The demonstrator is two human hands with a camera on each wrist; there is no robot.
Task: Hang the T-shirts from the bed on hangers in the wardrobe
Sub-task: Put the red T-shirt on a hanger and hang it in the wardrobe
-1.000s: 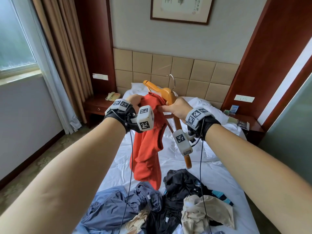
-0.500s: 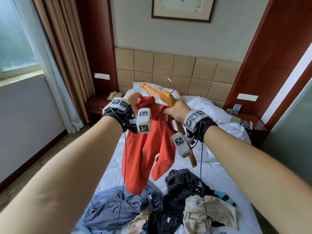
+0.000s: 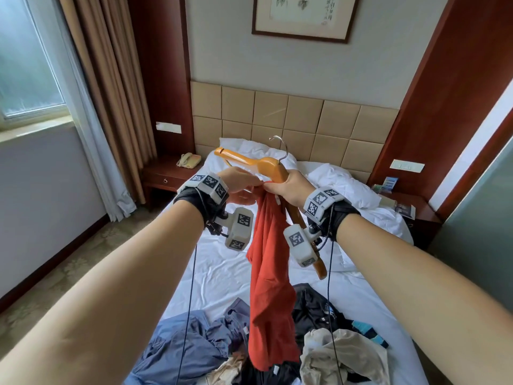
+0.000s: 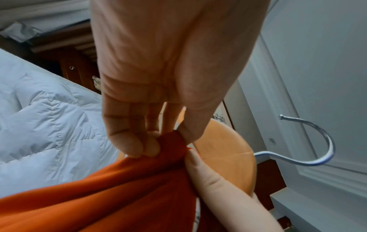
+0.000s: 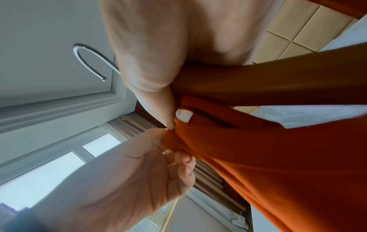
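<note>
Head view shows both arms raised over the bed [image 3: 222, 276], the orange T-shirt [image 3: 270, 287] dangling in a long bunched column from where the two hands meet. The left hand [image 3: 236, 182] has its grip pressed together on a small fold of the shirt's top edge, thumb against fingertips [image 4: 135, 147], while the right hand [image 3: 291, 187] is wrapped round the wooden hanger [image 3: 266, 165] near its neck and also pinches the same bit of cloth with thumb and forefinger. My worry is that so little fabric is held: if either pinch loosens while the neck opening is being found, the shirt would likely slide off and drop back onto the pile of clothes [image 3: 249, 348] below. The cloth hangs twisted, so I'd guess the hanger's arm could go into a sleeve or catch in a fold instead of the collar. The right hand doing two jobs also seems risky; the hanger could tip, and its lower arm points down beside the wrist camera cables. The metal hook [image 3: 280, 147] sticks up free, apart from the cloth, but could snag it if things swing. Room is generous: open air above the mattress, the headboard [image 3: 305, 120] well beyond, the curtain [image 3: 111, 107] and bedside stands off to the sides. The wardrobe is not in sight.
</note>
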